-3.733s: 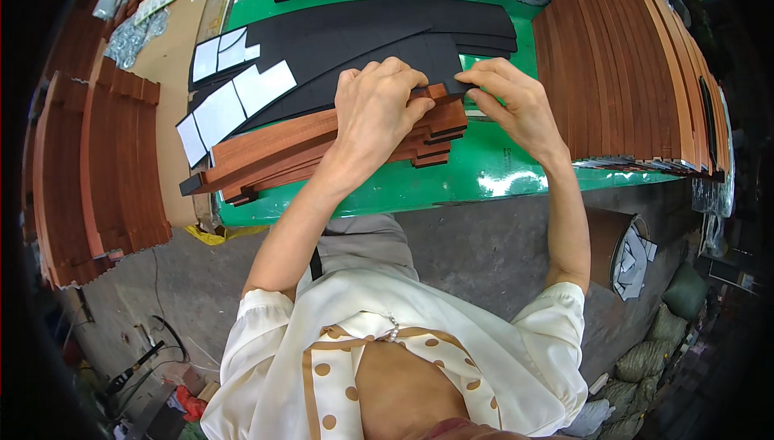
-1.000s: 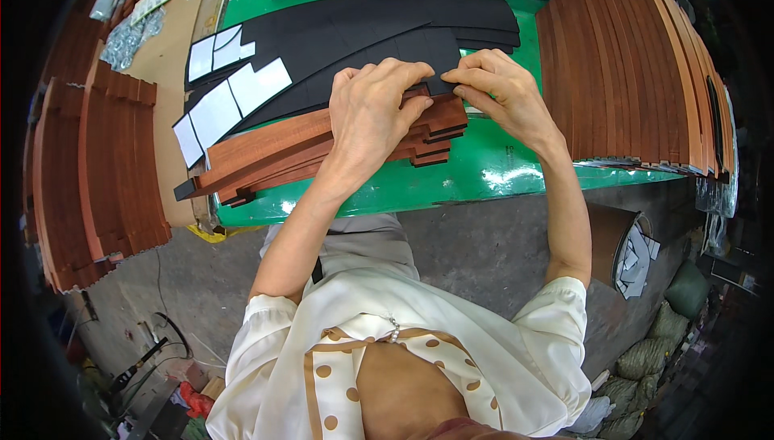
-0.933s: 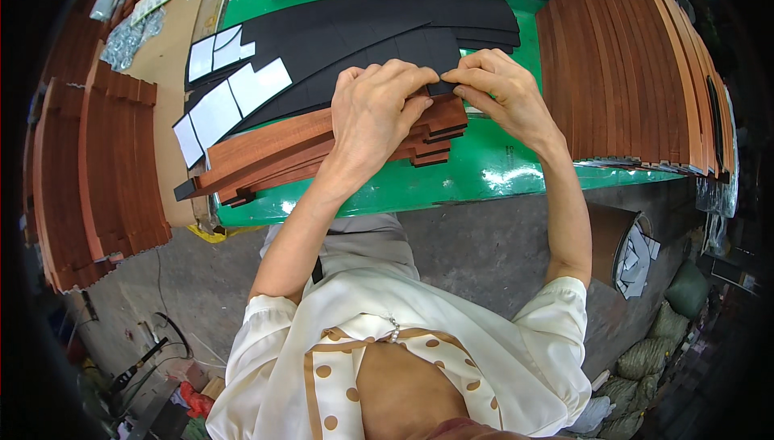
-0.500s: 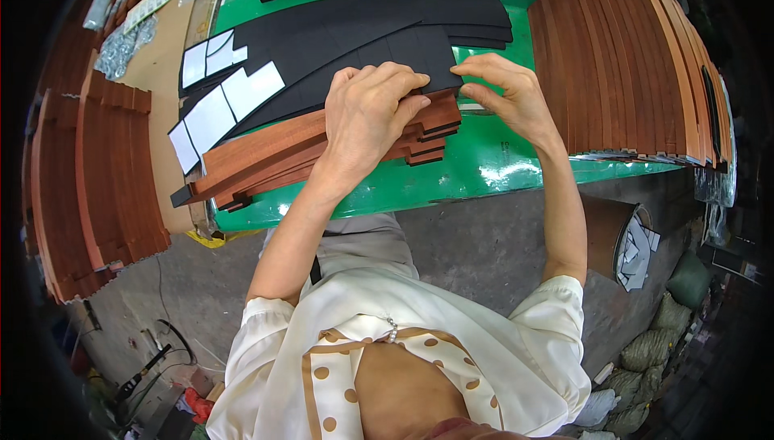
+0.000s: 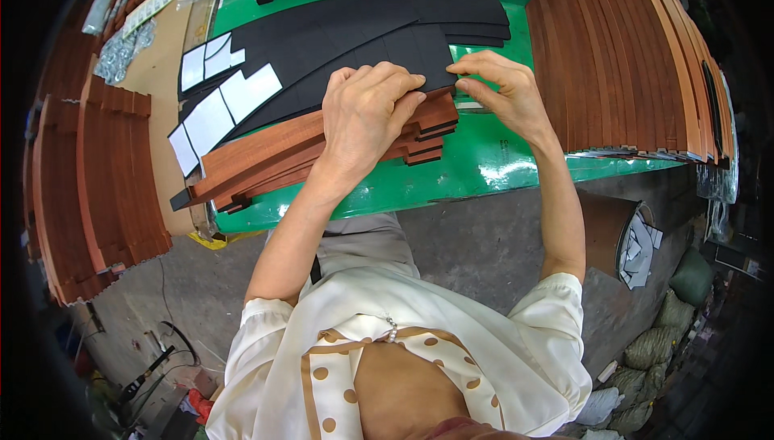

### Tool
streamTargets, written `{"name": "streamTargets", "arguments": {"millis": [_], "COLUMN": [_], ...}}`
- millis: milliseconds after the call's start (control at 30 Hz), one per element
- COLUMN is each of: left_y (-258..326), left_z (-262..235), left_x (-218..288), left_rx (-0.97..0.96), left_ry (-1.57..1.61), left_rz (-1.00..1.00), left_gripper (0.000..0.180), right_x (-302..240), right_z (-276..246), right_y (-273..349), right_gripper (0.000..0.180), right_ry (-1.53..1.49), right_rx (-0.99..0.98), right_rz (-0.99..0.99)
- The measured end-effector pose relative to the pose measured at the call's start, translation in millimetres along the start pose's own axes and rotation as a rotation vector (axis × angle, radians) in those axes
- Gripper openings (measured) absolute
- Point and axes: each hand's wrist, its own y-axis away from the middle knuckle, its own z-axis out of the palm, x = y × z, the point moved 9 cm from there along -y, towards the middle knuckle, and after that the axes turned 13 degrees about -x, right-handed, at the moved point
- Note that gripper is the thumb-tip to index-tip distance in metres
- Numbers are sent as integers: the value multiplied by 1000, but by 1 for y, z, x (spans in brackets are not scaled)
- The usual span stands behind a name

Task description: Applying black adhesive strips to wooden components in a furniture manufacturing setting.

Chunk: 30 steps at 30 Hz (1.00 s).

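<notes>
Table (image 5: pixel 500 162): a glossy green top is seen across the upper middle; its near edge runs left to right, bowed by the lens.
Stacked wood, right (image 5: pixel 637 61): a large bank of long reddish-brown strips is stood on edge on the right end of the table, fanned from near edge to far edge.
Stacked wood, left (image 5: pixel 89 182): further curved brown strips are piled off the table's left side.
Black sheets (image 5: pixel 339 29): long curved black pieces are laid in an overlapping pile on the table; white rectangular labels (image 5: pixel 222 105) are stuck at their left end.
Wooden strips (image 5: pixel 266 154): a low stack of curved reddish strips is laid just in front of the black sheets; the long axis runs from lower left up to the right, the right end pointing toward the table's middle, the left end overhanging the near left edge.
Top black strip (image 5: pixel 411 49): it is laid along the same axis on the wooden stack, its right end squared off between the two hands.
Left hand (image 5: pixel 367 113): it is spread flat, palm down, pressed on the black strip and the wood beneath.
Right hand (image 5: pixel 500 89): it is narrowed to a pinch, thumb and forefinger closed on the strip's right corner.
</notes>
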Motion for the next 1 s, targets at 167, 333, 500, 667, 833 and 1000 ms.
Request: {"name": "streamTargets", "arguments": {"millis": [167,333,500,667,833,1000], "left_y": [-2,-5,0,10,10,23], "left_z": [1,-3,-2,6,38,40], "left_x": [-1,8,19,32,6,-2], "left_rx": [4,-12,9,30,-30,-175], "left_ry": [-8,-94,-142,-218,-288,-83], "left_rz": [31,90,164,200,181,184], "left_gripper": [15,15,20,17,15,19], "right_x": [3,5,14,19,44,41], "right_z": [0,4,18,49,48,64], "right_y": [-1,-1,7,8,12,16], "right_gripper": [18,20,30,32,21,16], "right_ry": [4,-67,-275,-369,-307,-414], "right_rx": [-2,8,210,322,500,475], "right_rz": [12,75,198,362,310,317]}}
